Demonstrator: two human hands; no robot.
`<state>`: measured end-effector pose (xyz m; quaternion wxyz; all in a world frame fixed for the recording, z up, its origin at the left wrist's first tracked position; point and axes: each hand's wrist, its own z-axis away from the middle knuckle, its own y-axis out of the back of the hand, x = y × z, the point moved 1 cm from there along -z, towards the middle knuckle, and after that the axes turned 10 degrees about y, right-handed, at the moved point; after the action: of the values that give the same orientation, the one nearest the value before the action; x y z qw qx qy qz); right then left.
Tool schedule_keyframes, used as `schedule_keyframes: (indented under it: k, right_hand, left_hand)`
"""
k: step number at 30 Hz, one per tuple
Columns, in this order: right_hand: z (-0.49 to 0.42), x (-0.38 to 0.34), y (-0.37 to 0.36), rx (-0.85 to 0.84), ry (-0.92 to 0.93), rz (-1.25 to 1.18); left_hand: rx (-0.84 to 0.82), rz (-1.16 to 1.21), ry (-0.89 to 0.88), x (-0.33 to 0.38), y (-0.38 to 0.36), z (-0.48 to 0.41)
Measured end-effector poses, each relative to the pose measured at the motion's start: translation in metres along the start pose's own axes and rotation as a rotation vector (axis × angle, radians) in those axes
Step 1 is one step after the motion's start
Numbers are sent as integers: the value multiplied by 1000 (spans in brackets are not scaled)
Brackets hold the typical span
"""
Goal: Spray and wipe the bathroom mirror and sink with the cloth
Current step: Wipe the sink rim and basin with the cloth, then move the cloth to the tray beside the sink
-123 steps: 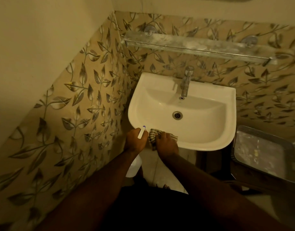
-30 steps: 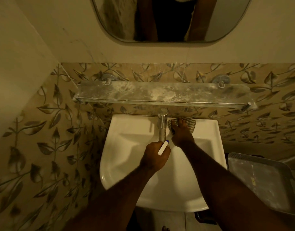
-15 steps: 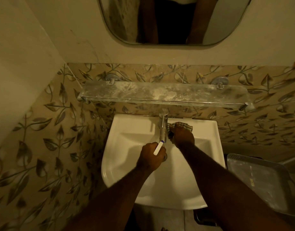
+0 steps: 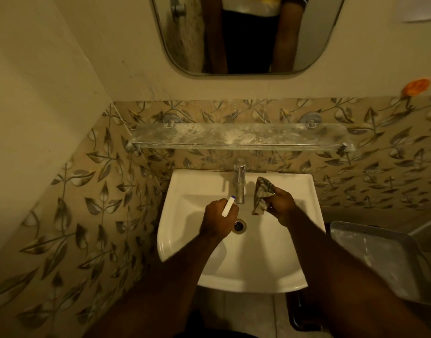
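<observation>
Two surfaces carry this job, and judging by where the hands are, the work sits at the white ceramic wall-hung sink (image 4: 185,215); whether the rounded frameless mirror (image 4: 319,45) above is done cannot be told. The basin looks bright, but the cloudy glass shelf (image 4: 234,136) between them is streaked. The right hand (image 4: 281,207) pinches a checked grey-and-white cloth (image 4: 262,195), lifted just right of the chrome pillar tap (image 4: 240,181), hanging bunched with its long axis running up-down in view. The left hand (image 4: 218,220) is curled round a white spray bottle's nozzle (image 4: 228,206), which points up-right toward the tap.
</observation>
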<state>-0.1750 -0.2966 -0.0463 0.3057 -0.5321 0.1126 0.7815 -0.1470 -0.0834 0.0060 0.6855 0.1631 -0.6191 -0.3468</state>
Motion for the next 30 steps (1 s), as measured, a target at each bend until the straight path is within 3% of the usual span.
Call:
schedule_keyframes:
  k: [3,7,21,30]
  right_hand:
    - [24,7,17,-55,-93,-345]
    - [66,0,44,-38,-130,-509]
    - [161,5,151,141,-38,-601]
    - [172,-3,200,359,14,-693]
  left_hand:
    - [-2,25,-34,14,0,8]
    - [36,13,-159,37,-7,22]
    - [-1,210,-407,103,-75,90]
    - [-207,226,-552,163,-127,94]
